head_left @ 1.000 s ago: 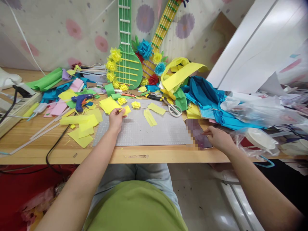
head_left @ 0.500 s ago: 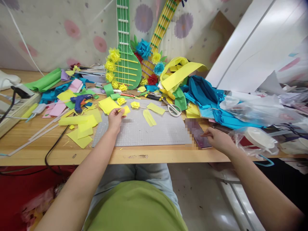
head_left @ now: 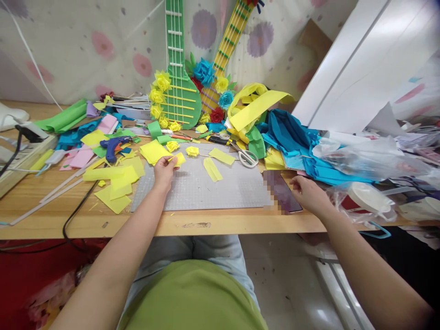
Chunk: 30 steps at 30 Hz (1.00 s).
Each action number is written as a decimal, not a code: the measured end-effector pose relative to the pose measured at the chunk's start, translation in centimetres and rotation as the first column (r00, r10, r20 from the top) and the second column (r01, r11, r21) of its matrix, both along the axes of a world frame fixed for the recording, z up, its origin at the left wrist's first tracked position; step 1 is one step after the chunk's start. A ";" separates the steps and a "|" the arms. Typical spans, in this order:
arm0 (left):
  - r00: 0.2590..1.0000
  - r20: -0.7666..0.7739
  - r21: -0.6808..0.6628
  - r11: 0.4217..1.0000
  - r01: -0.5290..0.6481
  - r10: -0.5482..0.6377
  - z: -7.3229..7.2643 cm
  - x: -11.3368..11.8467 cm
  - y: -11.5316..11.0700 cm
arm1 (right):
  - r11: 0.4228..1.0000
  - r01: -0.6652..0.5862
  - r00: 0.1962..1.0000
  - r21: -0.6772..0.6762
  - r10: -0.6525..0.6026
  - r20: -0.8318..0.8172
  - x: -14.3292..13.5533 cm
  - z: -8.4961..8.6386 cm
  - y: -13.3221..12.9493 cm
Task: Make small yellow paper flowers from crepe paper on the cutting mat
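Yellow paper piece (head_left: pixel 180 159): up it sits, over the left part of the grey cutting mat (head_left: pixel 220 195), our landmark here!
Left hand (head_left: pixel 165 173): thumb and fingers pinching that yellow piece, wrist over the mat's left side.
Right hand (head_left: pixel 307 193): off the mat's right edge, fingers curled by the phone (head_left: pixel 288 195); whether they touch it, I cannot tell.
Phone: flat, just beside the mat's right edge, partly pixelated.
Yellow strips (head_left: pixel 222 156): two of them, loose on the mat's far half, a spot to steer round.
Paper roses (head_left: pixel 192 151): a pair of yellow ones at the mat's far edge.
Yellow sheets (head_left: pixel 151 152): stacked across the mat's far left corner.
Scissors (head_left: pixel 248 159): white handles crowding the mat's far right corner.
Glue gun (head_left: pixel 115 147): blue, left of the mat among paper scraps (head_left: pixel 117 188).
Black cable (head_left: pixel 70 220): trailing over the table (head_left: pixel 140 227) edge, left of the mat.
Blue paper (head_left: pixel 292 133): a big crumpled heap beyond the mat's right end.
Green instrument (head_left: pixel 187 103): upright behind the mat, yellow roses down one side.
Yellow instrument (head_left: pixel 228 48): leaning beside it, also behind the mat.
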<state>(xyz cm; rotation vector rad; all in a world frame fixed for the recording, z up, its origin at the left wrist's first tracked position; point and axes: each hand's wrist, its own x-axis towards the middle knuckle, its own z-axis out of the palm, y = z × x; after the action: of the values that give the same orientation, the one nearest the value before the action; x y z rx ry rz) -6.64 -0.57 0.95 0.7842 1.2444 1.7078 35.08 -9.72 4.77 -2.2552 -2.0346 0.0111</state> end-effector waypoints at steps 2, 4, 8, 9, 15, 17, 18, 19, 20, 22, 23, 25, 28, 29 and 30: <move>1.000 -0.004 -0.001 1.000 0.008 -0.008 0.0 0.0 -0.1 | 1.000 0.013 1.000 0.008 -0.013 -0.007 0.2 -0.3 -0.1; 1.000 -0.011 -0.003 1.000 0.029 -0.029 0.1 0.0 -0.2 | 1.000 0.029 0.999 -0.004 -0.029 -0.015 0.7 -0.6 -0.4; 0.999 -0.022 -0.006 0.999 0.047 -0.047 0.3 0.2 -0.3 | 0.998 0.037 0.999 -0.044 -0.039 -0.032 1.5 -0.7 -1.2; 0.999 -0.022 -0.003 0.999 0.045 -0.045 0.3 0.2 -0.3 | 0.998 0.036 0.999 -0.053 -0.038 -0.026 1.5 -0.6 -1.4; 0.999 -0.029 -0.008 0.999 0.040 -0.040 0.3 0.1 -0.3 | 0.997 -0.001 1.000 -0.081 0.003 0.021 1.6 -0.2 -1.3; 0.999 -0.025 -0.006 0.999 0.041 -0.042 0.3 0.1 -0.3 | 0.995 -0.003 1.000 -0.097 0.005 0.019 1.7 -0.3 -1.2; 0.999 -0.023 -0.003 0.999 0.043 -0.043 0.3 0.1 -0.3 | 0.995 -0.004 1.000 -0.098 0.006 0.013 1.8 -0.3 -1.2; 0.999 -0.021 -0.001 0.999 0.044 -0.044 0.3 0.1 -0.3 | 0.996 -0.007 1.000 -0.089 0.007 0.006 1.9 -0.4 -1.2; 0.999 -0.021 0.000 0.999 0.045 -0.045 0.3 0.1 -0.3 | 0.998 -0.004 1.000 -0.070 0.004 -0.001 1.9 -0.4 -1.1; 0.999 -0.024 -0.003 0.999 0.041 -0.041 0.3 0.2 -0.3 | 1.000 0.006 1.000 -0.019 -0.006 -0.024 1.6 -0.2 -0.9; 0.999 -0.025 -0.005 0.999 0.038 -0.038 0.2 0.3 -0.3 | 1.000 0.009 0.999 0.009 -0.009 -0.037 1.2 -0.1 -0.7; 0.999 -0.032 -0.006 1.000 0.030 -0.030 0.2 0.5 -0.3 | 0.998 -0.021 0.997 0.055 0.025 -0.071 -0.1 0.4 -0.1; 0.999 -0.045 0.004 1.000 0.028 -0.027 0.2 0.7 -0.2 | 0.992 -0.085 0.991 0.098 0.094 -0.092 -3.9 1.2 1.4; 0.999 -0.045 0.009 1.000 0.029 -0.028 0.2 0.7 -0.2 | 0.988 -0.117 0.987 0.104 0.127 -0.099 -5.4 1.4 2.1; 0.999 -0.043 0.013 1.000 0.029 -0.028 0.2 0.8 -0.3 | 0.983 -0.147 0.981 0.109 0.159 -0.114 -7.0 1.5 2.8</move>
<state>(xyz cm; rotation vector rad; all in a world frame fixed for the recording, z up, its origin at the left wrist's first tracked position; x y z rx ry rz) -5.88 -0.83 1.15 0.8471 1.2460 1.6862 28.06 -6.88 6.31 -1.9842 -2.0898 0.0568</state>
